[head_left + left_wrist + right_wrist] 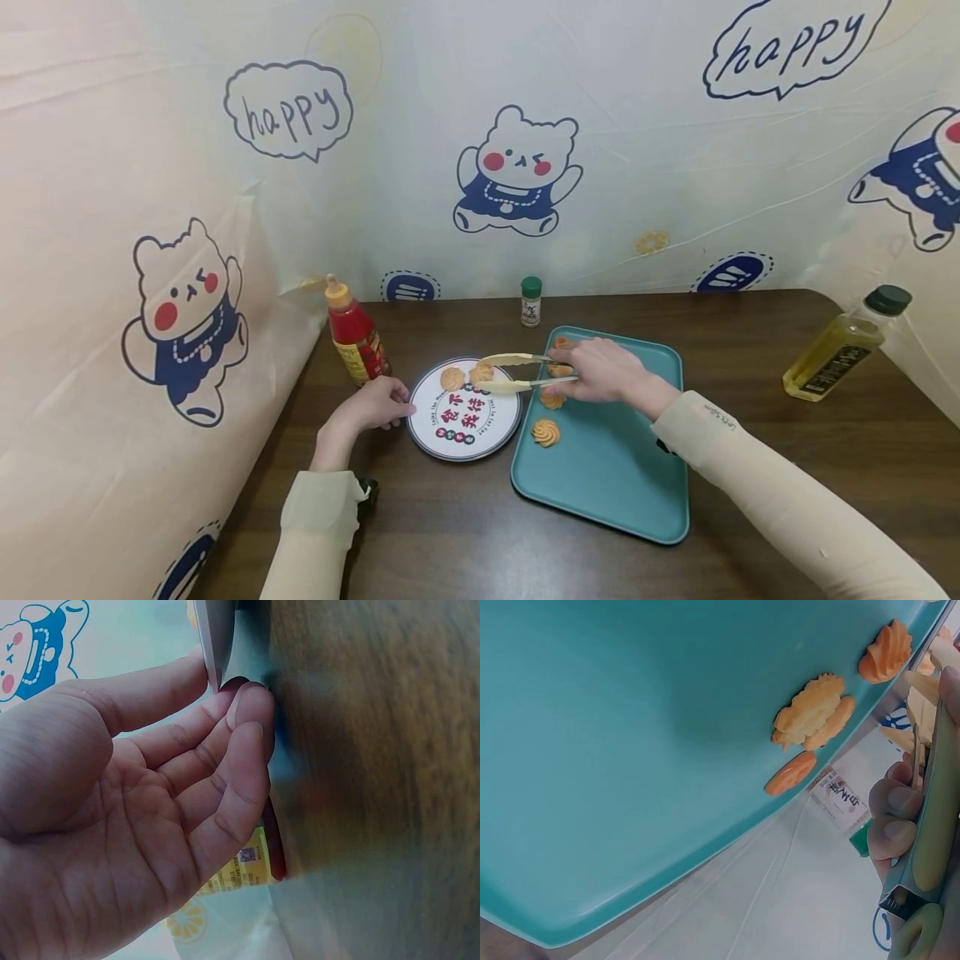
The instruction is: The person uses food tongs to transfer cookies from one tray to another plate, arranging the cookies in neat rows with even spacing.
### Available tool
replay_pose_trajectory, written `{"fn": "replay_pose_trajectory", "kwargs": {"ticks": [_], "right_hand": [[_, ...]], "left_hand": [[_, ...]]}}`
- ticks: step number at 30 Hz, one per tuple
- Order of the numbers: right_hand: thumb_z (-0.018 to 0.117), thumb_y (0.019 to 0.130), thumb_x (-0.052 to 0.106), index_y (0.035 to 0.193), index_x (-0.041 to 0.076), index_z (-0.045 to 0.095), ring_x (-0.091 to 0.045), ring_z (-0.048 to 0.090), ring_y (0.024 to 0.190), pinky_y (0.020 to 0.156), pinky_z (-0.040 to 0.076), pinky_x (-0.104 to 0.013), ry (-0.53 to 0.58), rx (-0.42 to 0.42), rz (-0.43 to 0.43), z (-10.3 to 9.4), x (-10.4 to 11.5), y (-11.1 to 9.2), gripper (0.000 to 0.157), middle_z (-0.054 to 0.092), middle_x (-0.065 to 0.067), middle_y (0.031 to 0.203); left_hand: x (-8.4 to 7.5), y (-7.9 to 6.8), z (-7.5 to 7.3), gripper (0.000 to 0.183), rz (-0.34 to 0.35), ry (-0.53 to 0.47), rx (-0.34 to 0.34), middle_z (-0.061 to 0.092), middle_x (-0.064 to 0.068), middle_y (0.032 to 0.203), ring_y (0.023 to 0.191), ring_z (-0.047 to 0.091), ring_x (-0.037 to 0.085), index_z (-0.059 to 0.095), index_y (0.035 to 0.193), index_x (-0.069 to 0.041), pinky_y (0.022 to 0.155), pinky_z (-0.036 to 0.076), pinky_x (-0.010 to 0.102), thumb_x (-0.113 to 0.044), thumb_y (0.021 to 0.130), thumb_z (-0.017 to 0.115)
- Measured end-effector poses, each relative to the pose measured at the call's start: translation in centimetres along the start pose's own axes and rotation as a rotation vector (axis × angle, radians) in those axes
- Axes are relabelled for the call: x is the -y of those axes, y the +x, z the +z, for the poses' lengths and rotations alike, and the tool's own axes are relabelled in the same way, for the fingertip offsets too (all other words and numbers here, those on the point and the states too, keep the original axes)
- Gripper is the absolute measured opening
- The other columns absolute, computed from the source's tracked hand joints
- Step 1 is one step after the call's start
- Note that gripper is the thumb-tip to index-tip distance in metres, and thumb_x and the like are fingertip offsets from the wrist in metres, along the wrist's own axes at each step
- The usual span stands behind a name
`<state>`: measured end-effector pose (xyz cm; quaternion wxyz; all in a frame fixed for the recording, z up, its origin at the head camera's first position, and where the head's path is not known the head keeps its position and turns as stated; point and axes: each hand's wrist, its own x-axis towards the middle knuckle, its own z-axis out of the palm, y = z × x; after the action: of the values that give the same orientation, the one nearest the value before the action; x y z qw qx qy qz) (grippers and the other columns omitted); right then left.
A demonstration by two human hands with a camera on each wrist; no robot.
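With the left hand [375, 404] pinching the plate [497, 427] near the left edge of the worktop [450, 533], the right hand grips [606, 367] tongs [517, 359] with 1 cookie [482, 372] between their tips at the plate's far edge, apparently placing it from the tray [615, 487], so the next move calls for loosening the tongs.

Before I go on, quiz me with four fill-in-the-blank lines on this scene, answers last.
The right grip holds a pair of ____.
The left grip touches the edge of the ____.
Several cookies lie on the teal ____.
The small bottle has a ____ cap.
Missing words: tongs; plate; tray; green.
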<state>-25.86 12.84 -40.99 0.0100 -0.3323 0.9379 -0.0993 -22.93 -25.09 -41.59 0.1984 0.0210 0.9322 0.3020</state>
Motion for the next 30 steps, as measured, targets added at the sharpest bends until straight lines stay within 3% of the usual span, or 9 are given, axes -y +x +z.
{"fn": "replay_pose_trajectory", "kwargs": {"ticks": [23,30], "right_hand": [[0.070,0.087,0.057,0.136,0.008,0.061,-0.010,0.040,0.048,0.046,0.029,-0.028,-0.003,0.006,0.026,0.31,-0.14,0.04,0.070,0.054,0.009,0.069],[0.071,0.087,0.056,0.136,0.007,0.061,-0.009,0.035,0.045,0.046,0.027,-0.028,0.031,-0.009,0.031,0.15,-0.24,-0.33,0.070,0.065,-0.003,0.079]], "left_hand": [[-0.13,-0.36,-0.10,0.034,0.013,-0.002,0.001,0.066,0.009,0.092,0.077,0.063,0.022,0.063,0.115,0.001,0.073,0.057,0.035,-0.021,0.092,0.073],[-0.03,-0.28,0.01,0.033,-0.001,-0.008,0.001,0.066,0.010,0.092,0.078,0.063,0.022,0.063,0.115,0.000,0.074,0.058,0.035,-0.021,0.091,0.074]]}}
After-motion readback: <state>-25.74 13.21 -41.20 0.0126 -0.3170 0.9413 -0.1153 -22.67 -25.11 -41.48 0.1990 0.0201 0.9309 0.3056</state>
